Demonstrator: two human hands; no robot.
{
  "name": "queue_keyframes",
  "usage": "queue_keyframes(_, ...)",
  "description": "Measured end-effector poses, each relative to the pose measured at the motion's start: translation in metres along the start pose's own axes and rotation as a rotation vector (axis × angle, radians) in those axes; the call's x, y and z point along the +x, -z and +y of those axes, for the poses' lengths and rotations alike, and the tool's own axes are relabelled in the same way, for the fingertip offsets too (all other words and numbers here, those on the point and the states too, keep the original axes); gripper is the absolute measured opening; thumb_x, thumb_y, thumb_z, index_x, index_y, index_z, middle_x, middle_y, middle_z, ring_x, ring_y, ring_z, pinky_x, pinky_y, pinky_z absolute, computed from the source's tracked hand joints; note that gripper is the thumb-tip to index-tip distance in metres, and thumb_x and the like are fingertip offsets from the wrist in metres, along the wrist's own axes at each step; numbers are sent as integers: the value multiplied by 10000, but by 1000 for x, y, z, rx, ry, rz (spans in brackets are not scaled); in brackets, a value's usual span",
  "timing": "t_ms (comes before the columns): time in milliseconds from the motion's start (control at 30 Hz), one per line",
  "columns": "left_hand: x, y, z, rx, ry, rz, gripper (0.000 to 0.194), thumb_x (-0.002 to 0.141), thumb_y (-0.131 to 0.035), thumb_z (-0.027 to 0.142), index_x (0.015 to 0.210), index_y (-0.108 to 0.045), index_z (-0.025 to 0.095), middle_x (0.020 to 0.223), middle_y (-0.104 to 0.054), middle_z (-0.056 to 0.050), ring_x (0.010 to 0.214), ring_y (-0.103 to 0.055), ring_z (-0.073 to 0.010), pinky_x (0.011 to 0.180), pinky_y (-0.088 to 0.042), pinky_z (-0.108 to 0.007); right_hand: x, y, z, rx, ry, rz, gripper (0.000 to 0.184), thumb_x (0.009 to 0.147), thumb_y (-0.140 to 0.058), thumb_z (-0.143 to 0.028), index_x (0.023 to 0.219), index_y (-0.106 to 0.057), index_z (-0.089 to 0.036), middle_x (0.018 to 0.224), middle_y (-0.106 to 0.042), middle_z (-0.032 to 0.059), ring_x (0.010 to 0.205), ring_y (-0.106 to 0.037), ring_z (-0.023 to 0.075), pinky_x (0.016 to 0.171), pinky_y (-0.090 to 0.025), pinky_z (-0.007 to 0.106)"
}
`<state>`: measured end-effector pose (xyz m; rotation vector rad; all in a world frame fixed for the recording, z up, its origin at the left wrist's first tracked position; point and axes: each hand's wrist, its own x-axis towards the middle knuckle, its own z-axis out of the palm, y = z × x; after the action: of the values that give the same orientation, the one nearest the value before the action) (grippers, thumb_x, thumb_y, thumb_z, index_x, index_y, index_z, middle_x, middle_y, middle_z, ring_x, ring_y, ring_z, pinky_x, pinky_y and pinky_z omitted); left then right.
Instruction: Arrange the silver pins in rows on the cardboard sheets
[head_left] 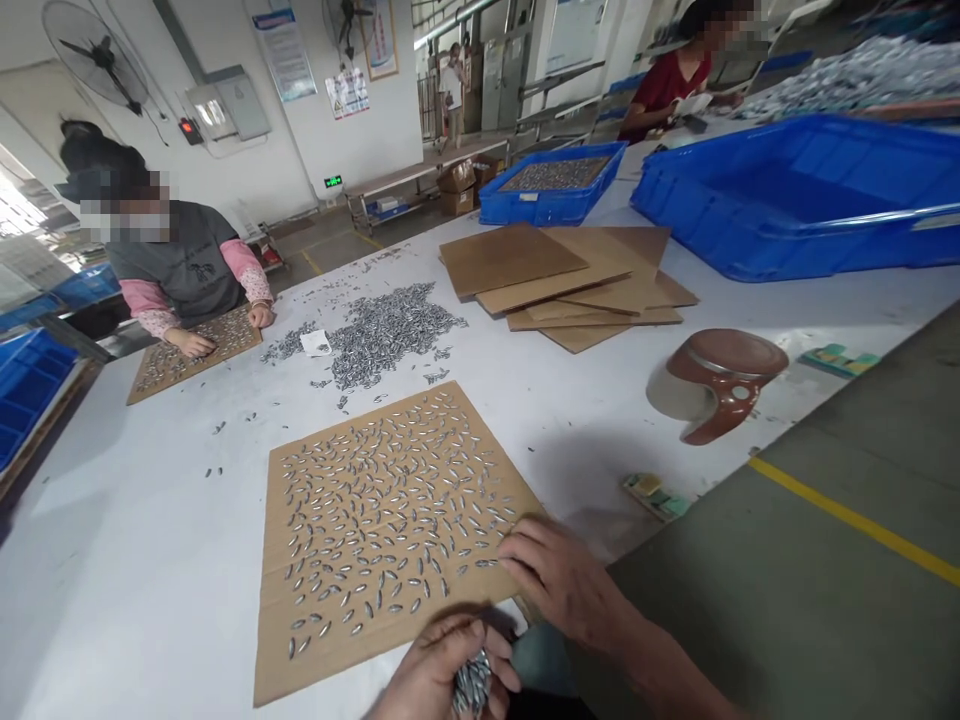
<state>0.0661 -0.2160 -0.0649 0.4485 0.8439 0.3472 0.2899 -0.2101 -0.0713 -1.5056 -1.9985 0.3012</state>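
Observation:
A cardboard sheet point(285, 650) lies on the white table in front of me, covered with several small silver metal pieces spread out singly. My left hand point(439, 672) is at the sheet's near edge, fingers curled around a handful of the silver pieces point(471, 685). My right hand point(559, 580) rests palm down on the sheet's near right corner, fingers bent and touching the cardboard beside the spread pieces.
A loose pile of silver pieces point(382, 335) lies behind the sheet. A stack of blank cardboard sheets point(570, 285), a brown helmet point(716, 380) and blue bins point(795, 200) are to the right. A person point(180, 270) works at another cardboard sheet point(191, 355) far left.

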Motion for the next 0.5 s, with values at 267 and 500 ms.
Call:
queue_keyframes(267,-2,-5,4,17,28,-1,549,669,-891,611,860,-722,125,701,-697,-63,480,-554,-105,476,-300,-226,-13,-33,-11,-175,-161,121,242,1001,-469,-146,829,-620,-225,802,-661,26,731,-637,180,711,-449,320)
queue_keyframes(500,-1,0,0,-1,-3,15,542,667,-894,600,855,-736,118,701,-709,-75,481,-566,-106,483,-303,-223,-10,-36,-14,-176,-199,146,215,974,-518,-153,791,-594,-236,771,-660,9,706,-654,172,672,-454,299)
